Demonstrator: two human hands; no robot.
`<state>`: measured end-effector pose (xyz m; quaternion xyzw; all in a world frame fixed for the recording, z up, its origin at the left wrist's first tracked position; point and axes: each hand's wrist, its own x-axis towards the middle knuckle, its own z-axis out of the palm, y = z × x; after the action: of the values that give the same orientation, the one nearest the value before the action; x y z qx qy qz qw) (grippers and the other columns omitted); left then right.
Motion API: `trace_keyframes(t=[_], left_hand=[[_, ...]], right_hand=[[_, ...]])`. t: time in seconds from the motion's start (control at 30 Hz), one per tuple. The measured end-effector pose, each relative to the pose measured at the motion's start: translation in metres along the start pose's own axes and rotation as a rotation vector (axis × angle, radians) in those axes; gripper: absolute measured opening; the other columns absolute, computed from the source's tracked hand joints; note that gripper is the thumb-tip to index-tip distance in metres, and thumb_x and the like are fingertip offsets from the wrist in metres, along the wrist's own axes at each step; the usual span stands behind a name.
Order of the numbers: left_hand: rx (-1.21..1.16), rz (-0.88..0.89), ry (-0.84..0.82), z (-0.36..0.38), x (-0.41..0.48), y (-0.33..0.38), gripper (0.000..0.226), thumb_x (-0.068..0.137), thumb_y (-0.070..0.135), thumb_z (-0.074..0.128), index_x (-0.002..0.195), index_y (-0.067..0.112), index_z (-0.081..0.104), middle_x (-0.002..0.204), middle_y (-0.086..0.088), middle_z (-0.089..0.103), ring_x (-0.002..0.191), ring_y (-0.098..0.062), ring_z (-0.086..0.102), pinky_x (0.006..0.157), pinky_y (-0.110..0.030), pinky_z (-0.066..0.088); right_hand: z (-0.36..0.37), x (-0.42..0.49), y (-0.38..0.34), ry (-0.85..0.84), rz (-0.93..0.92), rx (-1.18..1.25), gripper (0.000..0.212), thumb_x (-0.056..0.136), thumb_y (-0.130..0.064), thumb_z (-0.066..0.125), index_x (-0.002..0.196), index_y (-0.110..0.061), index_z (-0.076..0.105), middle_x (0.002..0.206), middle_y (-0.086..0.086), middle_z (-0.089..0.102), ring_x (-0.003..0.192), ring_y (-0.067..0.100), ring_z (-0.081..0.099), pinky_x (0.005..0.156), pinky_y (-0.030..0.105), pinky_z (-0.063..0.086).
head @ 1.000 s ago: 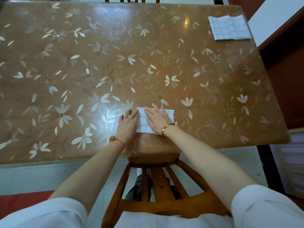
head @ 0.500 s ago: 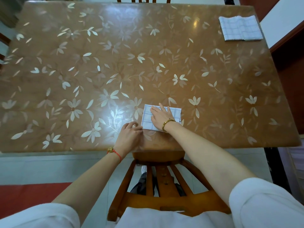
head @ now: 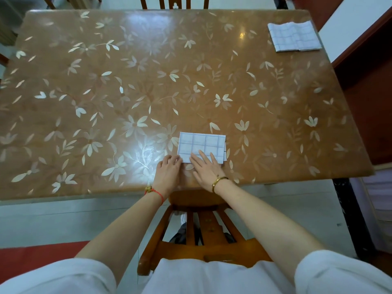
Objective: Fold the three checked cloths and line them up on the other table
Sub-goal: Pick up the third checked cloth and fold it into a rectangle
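Observation:
A small folded checked cloth [head: 201, 145] lies flat on the brown flowered table [head: 127, 92], close to the near edge. My right hand [head: 206, 167] rests flat on the cloth's near edge with its fingers spread. My left hand [head: 169, 168] sits at the cloth's near left corner with its fingers curled; whether it pinches the cloth is hidden. A second checked cloth [head: 293, 39], folded larger, lies at the table's far right corner. No third cloth is in view.
A wooden chair [head: 199, 230] stands between me and the table's near edge. Another chair back [head: 175, 2] shows at the far side. A dark red cabinet [head: 371, 102] runs along the right of the table.
My right hand has slid back from the cloth's middle to its near edge. My left hand has come from beside the cloth to its near left corner. More of the cloth shows.

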<state>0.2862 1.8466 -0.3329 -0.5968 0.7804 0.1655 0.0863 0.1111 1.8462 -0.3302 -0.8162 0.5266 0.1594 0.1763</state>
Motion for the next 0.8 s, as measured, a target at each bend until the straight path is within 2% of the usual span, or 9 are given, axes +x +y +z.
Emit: trace_keyframes(t=[0.1, 0.2, 0.37, 0.47, 0.53, 0.6, 0.63, 0.7, 0.8], left_hand=[[-0.017, -0.015, 0.001, 0.000, -0.002, 0.002, 0.050, 0.092, 0.012, 0.048, 0.141, 0.018, 0.043, 0.149, 0.001, 0.039, 0.138, -0.027, 0.031, 0.106, -0.039, 0.035], [-0.029, -0.018, 0.000, -0.002, -0.001, 0.001, 0.049, 0.091, 0.011, 0.046, 0.139, 0.020, 0.045, 0.148, 0.002, 0.039, 0.137, -0.026, 0.031, 0.106, -0.040, 0.035], [-0.046, -0.037, 0.007, -0.001, 0.003, 0.001, 0.042, 0.091, 0.010, 0.046, 0.130, 0.021, 0.053, 0.144, 0.004, 0.043, 0.134, -0.026, 0.033, 0.104, -0.040, 0.035], [-0.129, -0.067, 0.027, -0.002, 0.008, 0.004, 0.037, 0.090, 0.008, 0.045, 0.122, 0.020, 0.061, 0.140, 0.004, 0.047, 0.130, -0.025, 0.037, 0.101, -0.039, 0.036], [-0.249, -0.125, 0.064, -0.004, 0.011, 0.006, 0.032, 0.091, 0.009, 0.047, 0.116, 0.015, 0.065, 0.135, 0.000, 0.051, 0.125, -0.026, 0.041, 0.098, -0.039, 0.039], [-0.425, -0.209, 0.117, -0.006, 0.017, 0.006, 0.029, 0.091, 0.011, 0.050, 0.116, 0.011, 0.064, 0.130, -0.007, 0.052, 0.119, -0.030, 0.046, 0.095, -0.041, 0.044], [-0.528, -0.257, 0.142, -0.008, 0.022, 0.007, 0.030, 0.091, 0.012, 0.052, 0.119, 0.010, 0.061, 0.128, -0.010, 0.051, 0.116, -0.030, 0.049, 0.094, -0.041, 0.045], [-0.711, -0.365, 0.160, -0.015, 0.032, 0.008, 0.036, 0.089, 0.010, 0.054, 0.125, 0.008, 0.056, 0.126, -0.013, 0.052, 0.113, -0.030, 0.055, 0.093, -0.037, 0.044], [-0.896, -0.519, 0.114, -0.028, 0.049, 0.012, 0.048, 0.088, 0.006, 0.055, 0.135, 0.003, 0.049, 0.130, -0.014, 0.058, 0.119, -0.029, 0.055, 0.096, -0.030, 0.039]], right_hand=[[0.014, -0.017, 0.013, 0.003, 0.016, -0.015, 0.058, 0.103, -0.040, 0.014, 0.155, -0.019, 0.002, 0.163, -0.006, -0.002, 0.150, 0.022, -0.007, 0.120, 0.050, -0.002], [0.026, -0.037, 0.033, 0.028, 0.044, -0.061, 0.065, 0.097, -0.047, -0.003, 0.155, -0.019, 0.002, 0.163, -0.006, -0.001, 0.150, 0.023, -0.008, 0.120, 0.052, -0.003], [0.043, -0.065, 0.064, 0.085, 0.155, -0.073, 0.062, 0.099, -0.049, 0.002, 0.154, -0.021, 0.003, 0.162, -0.006, 0.001, 0.150, 0.022, -0.004, 0.118, 0.054, -0.004], [0.042, -0.071, 0.069, 0.140, 0.176, -0.016, 0.067, 0.098, -0.050, -0.003, 0.154, -0.020, 0.017, 0.161, -0.006, 0.012, 0.150, 0.022, 0.006, 0.119, 0.051, 0.001], [0.035, -0.065, 0.068, 0.239, 0.230, 0.121, 0.061, 0.100, -0.047, 0.012, 0.147, -0.017, 0.036, 0.156, -0.001, 0.031, 0.145, 0.024, 0.024, 0.119, 0.047, 0.016], [0.027, -0.049, 0.066, 0.366, 0.353, 0.305, 0.043, 0.100, -0.036, 0.031, 0.132, -0.015, 0.050, 0.138, 0.003, 0.048, 0.129, 0.025, 0.043, 0.107, 0.042, 0.036], [0.022, -0.039, 0.065, 0.414, 0.425, 0.415, 0.034, 0.099, -0.030, 0.038, 0.124, -0.014, 0.054, 0.127, 0.004, 0.052, 0.120, 0.026, 0.047, 0.100, 0.040, 0.041], [0.009, -0.020, 0.064, 0.461, 0.566, 0.671, 0.024, 0.096, -0.019, 0.045, 0.114, -0.011, 0.059, 0.115, 0.008, 0.056, 0.117, 0.027, 0.047, 0.098, 0.036, 0.037], [-0.006, 0.000, 0.068, 0.410, 0.744, 0.930, 0.026, 0.094, -0.011, 0.048, 0.116, -0.006, 0.061, 0.117, 0.012, 0.057, 0.116, 0.027, 0.048, 0.097, 0.033, 0.037]])
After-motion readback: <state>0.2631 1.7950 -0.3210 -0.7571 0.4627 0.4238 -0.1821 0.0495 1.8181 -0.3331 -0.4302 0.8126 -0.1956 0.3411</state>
